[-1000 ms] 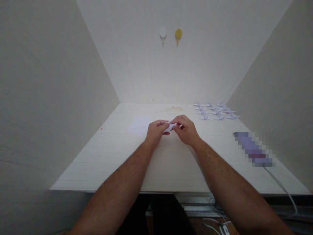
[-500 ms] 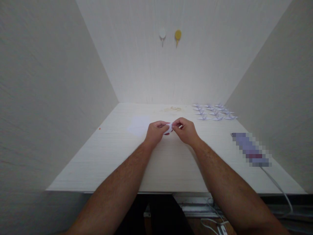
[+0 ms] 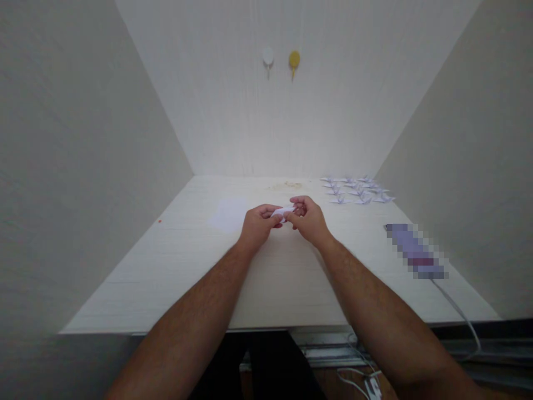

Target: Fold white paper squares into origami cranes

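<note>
A small folded piece of white paper (image 3: 282, 213) is held between my two hands above the middle of the table. My left hand (image 3: 259, 223) pinches its left end between thumb and fingers. On the other end, my right hand (image 3: 307, 218) grips it with the thumb on the near side, and its index finger is raised away. The fingers partly cover the paper, so its exact folds cannot be made out. Behind and left of my left hand lies a stack or sheet of white paper (image 3: 228, 214).
Rows of folded paper cranes (image 3: 358, 190) stand at the back right of the white table (image 3: 166, 278). A blurred-out phone-like device (image 3: 412, 250) with a cable (image 3: 456, 305) lies at the right. Two hooks, white (image 3: 267, 56) and yellow (image 3: 294, 59), hang on the back wall.
My right hand has shifted its grip on the paper, its fingers lifting and spreading more. The folded paper shows more of its length. The whole view has shifted slightly.
</note>
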Available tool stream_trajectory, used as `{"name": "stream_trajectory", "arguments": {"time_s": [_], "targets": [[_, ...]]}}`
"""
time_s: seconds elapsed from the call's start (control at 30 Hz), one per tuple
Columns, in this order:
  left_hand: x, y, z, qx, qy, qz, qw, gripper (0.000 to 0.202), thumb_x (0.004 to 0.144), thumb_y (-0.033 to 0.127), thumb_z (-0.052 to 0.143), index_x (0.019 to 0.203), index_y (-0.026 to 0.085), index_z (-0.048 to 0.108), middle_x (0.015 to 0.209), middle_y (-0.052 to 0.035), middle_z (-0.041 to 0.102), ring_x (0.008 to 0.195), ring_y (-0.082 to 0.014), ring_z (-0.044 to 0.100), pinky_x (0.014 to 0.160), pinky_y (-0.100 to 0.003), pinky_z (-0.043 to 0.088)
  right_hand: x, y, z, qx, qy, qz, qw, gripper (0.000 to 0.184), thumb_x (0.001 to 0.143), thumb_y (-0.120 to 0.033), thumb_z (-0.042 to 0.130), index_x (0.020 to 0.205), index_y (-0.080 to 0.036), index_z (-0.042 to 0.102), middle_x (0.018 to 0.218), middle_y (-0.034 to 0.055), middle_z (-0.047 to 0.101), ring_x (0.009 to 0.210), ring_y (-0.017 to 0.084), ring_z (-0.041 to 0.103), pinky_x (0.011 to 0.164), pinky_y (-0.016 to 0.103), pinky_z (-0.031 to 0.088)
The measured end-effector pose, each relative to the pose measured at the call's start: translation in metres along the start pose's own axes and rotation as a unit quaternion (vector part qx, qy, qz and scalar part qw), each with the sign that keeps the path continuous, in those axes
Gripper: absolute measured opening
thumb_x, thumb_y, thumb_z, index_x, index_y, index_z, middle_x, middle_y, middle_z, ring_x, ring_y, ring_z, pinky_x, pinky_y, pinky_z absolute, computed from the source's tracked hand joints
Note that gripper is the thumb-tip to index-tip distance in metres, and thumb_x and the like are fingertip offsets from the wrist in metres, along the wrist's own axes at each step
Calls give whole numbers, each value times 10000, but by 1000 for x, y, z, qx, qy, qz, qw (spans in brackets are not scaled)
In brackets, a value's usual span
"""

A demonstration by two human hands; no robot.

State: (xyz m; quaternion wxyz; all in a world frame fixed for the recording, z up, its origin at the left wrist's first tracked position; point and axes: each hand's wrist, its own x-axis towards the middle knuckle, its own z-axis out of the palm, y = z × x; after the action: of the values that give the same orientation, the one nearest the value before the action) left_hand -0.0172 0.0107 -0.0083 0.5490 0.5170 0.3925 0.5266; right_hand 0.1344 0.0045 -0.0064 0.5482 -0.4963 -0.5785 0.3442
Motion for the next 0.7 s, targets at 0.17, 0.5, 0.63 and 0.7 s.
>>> {"name": "stream_trajectory", "arguments": {"time_s": [0.17,0.5,0.63,0.7], "targets": [[0,-2,-2,9,-12,13,1000,320,638,334,798,861,126,701,781,-68,730,689,-155,658,616,-269,533,-1,-8,0,66,-41,45,996,287,618,-361,745,776,-166,606,587,-34,573,461,87,480,392,212,402],[2,-1,-2,11,13,26,1000,353,597,329,830,846,135,672,680,-31,704,600,-128,630,621,-259,505,-3,-8,3,96,-29,43,994,246,631,-375,742,673,-168,617,532,-40,558,420,72,439,390,208,341],[0,4,-1,15,13,25,999,347,595,307,827,850,141,659,680,-29,706,602,-134,642,628,-261,511,-3,-8,3,96,6,40,995,248,638,-383,735,628,-184,586,482,-55,513,408,79,425,398,218,320],[-1,6,1,8,14,22,1000,347,587,308,828,836,140,654,680,-32,707,607,-144,652,638,-272,520,-4,-9,4,99,18,38,994,249,643,-395,727,635,-191,586,472,-62,502,407,80,415,406,221,321]]}}
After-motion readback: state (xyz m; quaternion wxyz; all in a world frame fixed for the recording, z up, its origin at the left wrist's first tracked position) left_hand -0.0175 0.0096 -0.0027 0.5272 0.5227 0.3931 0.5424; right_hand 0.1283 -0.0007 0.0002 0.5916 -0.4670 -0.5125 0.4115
